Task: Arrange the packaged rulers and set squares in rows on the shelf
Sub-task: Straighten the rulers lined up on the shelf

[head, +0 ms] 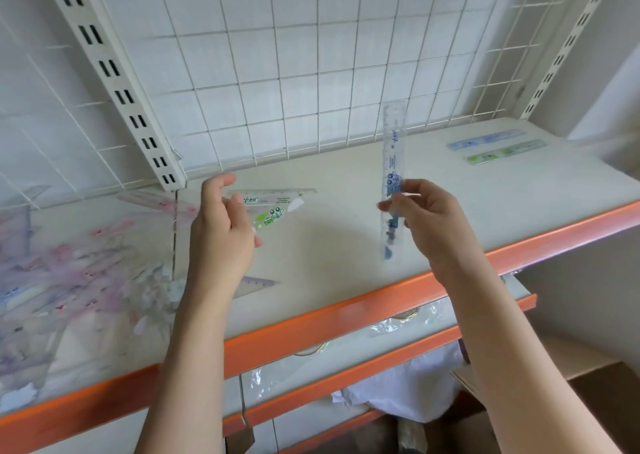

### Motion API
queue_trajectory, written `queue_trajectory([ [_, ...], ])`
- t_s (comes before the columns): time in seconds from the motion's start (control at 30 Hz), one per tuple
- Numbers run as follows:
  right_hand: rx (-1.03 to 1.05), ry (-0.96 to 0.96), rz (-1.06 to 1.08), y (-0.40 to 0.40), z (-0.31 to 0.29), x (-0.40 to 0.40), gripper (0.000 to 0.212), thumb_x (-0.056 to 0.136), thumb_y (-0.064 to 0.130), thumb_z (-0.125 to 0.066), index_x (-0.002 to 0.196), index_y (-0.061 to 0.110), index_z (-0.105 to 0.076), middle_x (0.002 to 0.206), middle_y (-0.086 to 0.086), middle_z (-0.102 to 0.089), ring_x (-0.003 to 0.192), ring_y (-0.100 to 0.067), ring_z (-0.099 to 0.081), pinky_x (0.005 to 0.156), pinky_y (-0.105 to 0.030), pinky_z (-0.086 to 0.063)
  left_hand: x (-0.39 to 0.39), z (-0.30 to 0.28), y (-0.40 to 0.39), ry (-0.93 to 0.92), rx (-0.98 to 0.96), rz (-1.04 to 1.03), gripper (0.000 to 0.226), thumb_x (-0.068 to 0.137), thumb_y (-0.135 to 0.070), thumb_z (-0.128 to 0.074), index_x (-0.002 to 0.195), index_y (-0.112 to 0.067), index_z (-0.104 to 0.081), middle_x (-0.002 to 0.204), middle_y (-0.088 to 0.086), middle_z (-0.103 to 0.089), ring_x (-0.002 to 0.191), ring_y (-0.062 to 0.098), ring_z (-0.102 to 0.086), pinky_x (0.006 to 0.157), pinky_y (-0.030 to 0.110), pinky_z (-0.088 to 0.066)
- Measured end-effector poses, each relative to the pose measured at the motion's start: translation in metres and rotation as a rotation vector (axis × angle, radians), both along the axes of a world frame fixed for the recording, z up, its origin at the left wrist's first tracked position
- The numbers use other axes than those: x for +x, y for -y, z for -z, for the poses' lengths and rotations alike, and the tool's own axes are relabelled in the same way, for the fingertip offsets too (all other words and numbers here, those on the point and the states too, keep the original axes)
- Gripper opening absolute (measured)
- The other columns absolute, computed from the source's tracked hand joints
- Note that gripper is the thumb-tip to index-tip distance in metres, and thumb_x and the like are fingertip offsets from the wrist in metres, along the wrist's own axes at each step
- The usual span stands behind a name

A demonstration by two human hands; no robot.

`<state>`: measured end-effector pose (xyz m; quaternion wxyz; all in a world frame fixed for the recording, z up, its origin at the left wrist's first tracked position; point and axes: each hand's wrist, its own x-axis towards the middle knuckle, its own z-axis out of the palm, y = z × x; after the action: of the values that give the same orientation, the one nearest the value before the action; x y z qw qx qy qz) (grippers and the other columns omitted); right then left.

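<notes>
Head view: sorting step; left hand (221, 225) pinching green set square (273, 207), right hand (420, 211) pinching blue ruler (393, 162); next, laying beside shelved rulers (498, 147).

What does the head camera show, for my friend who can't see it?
The left hand holds a green set square and the right hand a blue ruler upright, over a shelf. Two rulers lie at its back right.

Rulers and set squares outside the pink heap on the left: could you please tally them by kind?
Straight rulers: 3, the blue ruler gripped by the right hand, plus the blue one and green one lying at far right.
Set squares: 2, the green set square in the left hand, and a clear one.
Total: 5
</notes>
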<state>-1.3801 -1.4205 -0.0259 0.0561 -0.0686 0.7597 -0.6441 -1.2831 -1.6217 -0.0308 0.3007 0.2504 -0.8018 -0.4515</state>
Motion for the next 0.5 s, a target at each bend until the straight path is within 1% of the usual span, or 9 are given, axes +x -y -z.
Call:
queue_trajectory([
  [0.03, 0.020, -0.006, 0.004, -0.005, -0.001, -0.004, 0.009, 0.090, 0.012, -0.056, 0.091, 0.020, -0.061, 0.080, 0.006, -0.071, 0.069, -0.007, -0.058, 0.063, -0.022, -0.042, -0.004, 0.000, -0.004, 0.050, -0.045, 0.012, 0.029, 0.096, -0.028, -0.047, 0.124, -0.023, -0.045, 0.080, -0.007, -0.049, 0.073, 0.020, -0.062, 0.072, 0.029, -0.044],
  [0.1, -0.006, 0.012, 0.003, -0.017, -0.003, -0.014, 0.010, 0.086, 0.010, -0.060, 0.080, 0.018, -0.061, 0.078, 0.001, -0.070, 0.069, -0.007, -0.059, 0.063, -0.020, -0.042, -0.013, 0.001, -0.016, 0.130, -0.095, 0.049, 0.055, 0.084, -0.035, -0.065, 0.132, -0.024, -0.043, 0.094, -0.003, -0.047, 0.089, 0.016, -0.051, 0.081, 0.025, -0.037],
  [0.17, -0.047, 0.027, -0.007, -0.029, -0.007, -0.026, 0.016, 0.085, 0.006, -0.062, 0.074, 0.017, -0.057, 0.069, 0.000, -0.064, 0.064, -0.009, -0.058, 0.062, -0.019, -0.044, -0.024, 0.002, -0.029, 0.171, -0.125, 0.097, 0.072, 0.074, -0.033, -0.076, 0.136, -0.026, -0.040, 0.107, -0.003, -0.044, 0.096, 0.008, -0.043, 0.083, 0.018, -0.030],
  [0.2, -0.065, 0.027, -0.011, -0.036, -0.008, -0.034, 0.018, 0.085, 0.004, -0.061, 0.075, 0.017, -0.056, 0.067, 0.000, -0.062, 0.063, -0.010, -0.057, 0.061, -0.019, -0.045, -0.031, 0.003, -0.038, 0.183, -0.138, 0.114, 0.073, 0.074, -0.030, -0.077, 0.137, -0.026, -0.039, 0.111, -0.002, -0.043, 0.097, 0.005, -0.041, 0.082, 0.015, -0.028],
  [0.23, -0.084, 0.022, -0.011, -0.043, -0.009, -0.042, 0.017, 0.085, 0.001, -0.061, 0.078, 0.016, -0.056, 0.067, 0.000, -0.061, 0.063, -0.012, -0.057, 0.061, -0.020, -0.046, -0.038, 0.003, -0.046, 0.190, -0.144, 0.122, 0.072, 0.075, -0.029, -0.076, 0.136, -0.026, -0.039, 0.115, -0.001, -0.043, 0.097, 0.003, -0.039, 0.081, 0.014, -0.027],
  [0.27, -0.107, 0.019, -0.005, -0.051, -0.011, -0.050, 0.017, 0.084, -0.001, -0.061, 0.085, 0.014, -0.055, 0.069, -0.001, -0.060, 0.064, -0.014, -0.057, 0.062, -0.022, -0.048, -0.045, 0.003, -0.054, 0.192, -0.146, 0.123, 0.070, 0.076, -0.029, -0.075, 0.136, -0.025, -0.040, 0.118, 0.001, -0.043, 0.097, 0.003, -0.039, 0.080, 0.014, -0.027],
  [0.3, -0.127, 0.019, 0.008, -0.060, -0.012, -0.059, 0.021, 0.084, -0.003, -0.062, 0.095, 0.012, -0.053, 0.071, -0.001, -0.059, 0.065, -0.016, -0.058, 0.065, -0.025, -0.050, -0.053, 0.003, -0.062, 0.189, -0.146, 0.121, 0.067, 0.077, -0.029, -0.074, 0.134, -0.024, -0.041, 0.119, 0.002, -0.043, 0.097, 0.004, -0.039, 0.080, 0.014, -0.027],
  [0.4, -0.158, 0.029, 0.033, -0.089, -0.014, -0.085, 0.052, 0.081, -0.007, -0.064, 0.120, 0.013, -0.037, 0.076, -0.004, -0.056, 0.068, -0.019, -0.062, 0.071, -0.028, -0.054, -0.080, -0.001, -0.088, 0.179, -0.135, 0.116, 0.064, 0.076, -0.029, -0.075, 0.130, -0.022, -0.042, 0.117, 0.001, -0.043, 0.097, 0.005, -0.039, 0.081, 0.015, -0.028],
  [0.5, -0.148, 0.048, 0.001, -0.121, -0.014, -0.113, 0.092, 0.076, -0.011, -0.067, 0.142, 0.022, -0.012, 0.080, -0.008, -0.058, 0.064, -0.017, -0.062, 0.070, -0.027, -0.058, -0.109, -0.004, -0.116, 0.173, -0.111, 0.106, 0.063, 0.076, -0.031, -0.075, 0.128, -0.022, -0.041, 0.114, -0.002, -0.043, 0.097, 0.006, -0.041, 0.084, 0.019, -0.031],
])
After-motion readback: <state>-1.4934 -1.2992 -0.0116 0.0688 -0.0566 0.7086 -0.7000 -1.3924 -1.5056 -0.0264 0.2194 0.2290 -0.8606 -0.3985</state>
